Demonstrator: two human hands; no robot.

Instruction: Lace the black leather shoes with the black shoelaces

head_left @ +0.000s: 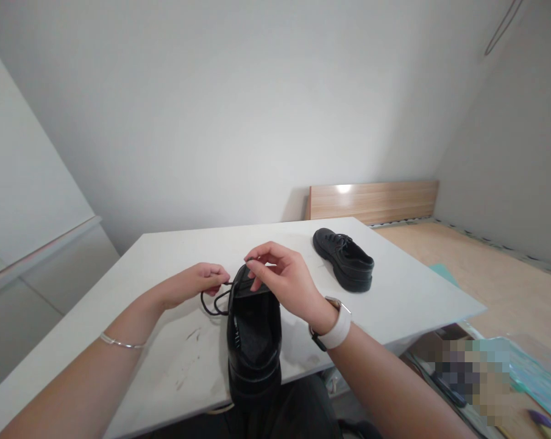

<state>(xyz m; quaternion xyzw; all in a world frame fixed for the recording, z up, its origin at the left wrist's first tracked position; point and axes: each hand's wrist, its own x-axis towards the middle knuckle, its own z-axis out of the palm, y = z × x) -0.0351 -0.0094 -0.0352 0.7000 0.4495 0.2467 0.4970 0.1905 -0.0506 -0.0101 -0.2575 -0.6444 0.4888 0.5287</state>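
Note:
A black shoe (255, 347) stands at the near edge of the white table, heel toward me. Beside its left side, my left hand (206, 279) is closed in a pinch on a black shoelace (215, 308), which loops down between hand and shoe. Over the front of the shoe opening, my right hand (280, 274) has thumb and index finger pinched near the lacing; what lies between the fingertips is too small to make out. A second black shoe (346, 259), its lace tied, rests farther back on the right.
The white table (179, 250) has dark scuffs left of the near shoe. Behind it are a grey wall and a wooden board (371, 201). At the right lies a light wooden surface (486, 268), with assorted items and a blurred patch at lower right.

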